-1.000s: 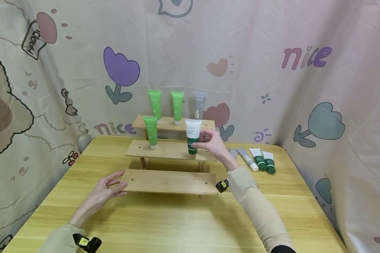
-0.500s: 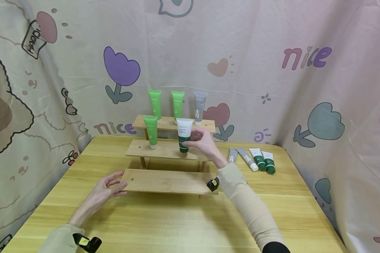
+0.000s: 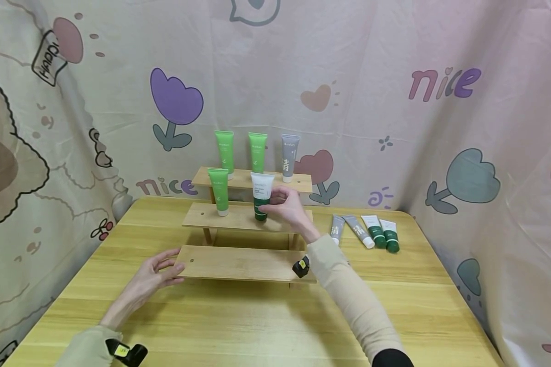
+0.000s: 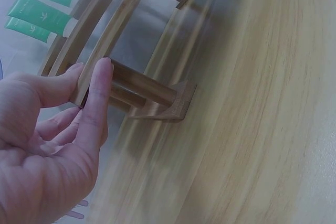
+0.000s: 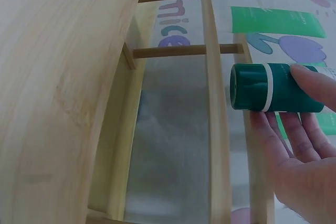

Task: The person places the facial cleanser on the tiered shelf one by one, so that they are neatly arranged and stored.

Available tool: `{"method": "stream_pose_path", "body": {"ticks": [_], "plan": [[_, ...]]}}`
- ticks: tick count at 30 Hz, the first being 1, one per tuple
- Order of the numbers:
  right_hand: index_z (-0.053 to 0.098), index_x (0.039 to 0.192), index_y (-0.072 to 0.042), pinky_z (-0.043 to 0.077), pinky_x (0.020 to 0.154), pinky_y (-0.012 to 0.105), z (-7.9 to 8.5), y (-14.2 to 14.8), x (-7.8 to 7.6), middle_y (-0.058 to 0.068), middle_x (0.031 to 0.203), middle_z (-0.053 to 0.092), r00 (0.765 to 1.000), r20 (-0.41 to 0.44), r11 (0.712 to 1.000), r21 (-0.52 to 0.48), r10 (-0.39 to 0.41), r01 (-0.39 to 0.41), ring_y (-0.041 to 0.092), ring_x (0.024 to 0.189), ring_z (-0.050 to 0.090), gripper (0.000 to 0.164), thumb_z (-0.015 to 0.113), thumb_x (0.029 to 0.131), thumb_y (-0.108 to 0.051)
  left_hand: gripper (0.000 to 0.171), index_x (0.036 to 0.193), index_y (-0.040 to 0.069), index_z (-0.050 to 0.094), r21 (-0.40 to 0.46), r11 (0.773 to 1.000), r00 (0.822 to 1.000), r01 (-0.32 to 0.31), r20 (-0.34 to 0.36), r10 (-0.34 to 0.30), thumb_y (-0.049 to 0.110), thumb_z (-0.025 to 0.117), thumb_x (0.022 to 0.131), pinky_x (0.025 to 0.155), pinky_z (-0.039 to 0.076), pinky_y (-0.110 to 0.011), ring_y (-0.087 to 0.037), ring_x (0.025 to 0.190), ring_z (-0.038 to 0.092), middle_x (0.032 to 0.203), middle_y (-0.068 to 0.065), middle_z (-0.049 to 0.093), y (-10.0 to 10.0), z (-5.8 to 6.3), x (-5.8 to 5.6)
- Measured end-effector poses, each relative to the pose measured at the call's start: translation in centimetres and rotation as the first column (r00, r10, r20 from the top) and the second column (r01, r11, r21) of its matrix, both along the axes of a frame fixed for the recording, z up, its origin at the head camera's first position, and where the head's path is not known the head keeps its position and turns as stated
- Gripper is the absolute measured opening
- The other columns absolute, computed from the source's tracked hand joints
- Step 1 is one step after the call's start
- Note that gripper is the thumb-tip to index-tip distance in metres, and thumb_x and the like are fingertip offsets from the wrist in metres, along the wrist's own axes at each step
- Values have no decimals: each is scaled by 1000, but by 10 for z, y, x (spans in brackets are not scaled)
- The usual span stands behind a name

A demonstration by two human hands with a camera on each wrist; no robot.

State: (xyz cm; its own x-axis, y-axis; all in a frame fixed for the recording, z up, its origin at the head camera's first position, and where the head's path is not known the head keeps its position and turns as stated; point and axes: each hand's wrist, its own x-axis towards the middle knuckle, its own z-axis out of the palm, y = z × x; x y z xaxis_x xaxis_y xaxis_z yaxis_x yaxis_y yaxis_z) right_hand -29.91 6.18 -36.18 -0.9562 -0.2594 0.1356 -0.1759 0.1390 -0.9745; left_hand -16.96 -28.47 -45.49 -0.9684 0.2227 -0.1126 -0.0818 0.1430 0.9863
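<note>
My left hand (image 3: 152, 274) grips the left end of the lowest step of a three-tier wooden display stand (image 3: 248, 264); in the left wrist view, thumb and fingers lie on either side of the board (image 4: 105, 43). Between right thumb and fingers, my right hand (image 3: 293, 210) pinches a white and dark green squeeze tube (image 3: 262, 191), upright with its cap down. It is at the middle step; whether the cap (image 5: 249, 86) touches the wood I cannot tell. A light green tube (image 3: 219, 189) stands left on that step. The top step bears two green tubes (image 3: 225, 153) and a grey tube (image 3: 290, 155).
To the right of the stand, two grey tubes (image 3: 359, 232) and two white and green tubes (image 3: 389, 235) lie on the wooden table (image 3: 257, 326). A patterned cloth (image 3: 362, 51) hangs behind and at both sides.
My right hand has moved left along the middle step with the white and green tube, toward the light green one, slowing lately. My left hand has stayed on the lowest step.
</note>
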Motion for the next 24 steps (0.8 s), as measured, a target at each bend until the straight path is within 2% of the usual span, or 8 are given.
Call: {"method": "stream_pose_path", "body": {"ticks": [8,13,19,24], "plan": [[64,123,1,58,105,39,-2,-8,-1,21,126,68,1000,24,1000,-11,-3,4,31,114,68,45,79,81,2,74,155,-12,13,-4,1000,1000,-9,5,9,11,59,102,94,64,-31,-7,97,66,122,-12,49,1,1,1],[64,121,2,60,102,38,-4,-11,-2,22,125,68,1000,3,1000,-7,-13,13,32,113,69,43,80,81,2,74,155,-13,13,0,1000,1000,-12,3,12,11,59,102,94,64,-32,-7,96,67,121,-12,50,1,1,1],[64,120,1,61,98,35,-8,-14,-5,22,125,69,1000,-1,1000,-13,-9,9,29,109,70,43,80,80,3,74,154,-16,12,46,999,1000,-4,-10,5,6,59,101,92,65,-31,-7,94,66,113,-4,55,0,0,0],[65,121,1,60,100,35,-11,-16,-8,21,125,69,1000,1,1000,-22,-3,3,29,110,70,44,80,80,4,74,153,-17,11,64,998,1000,4,-17,-3,5,59,101,92,65,-31,-7,94,65,110,-2,56,-1,0,0]]}}
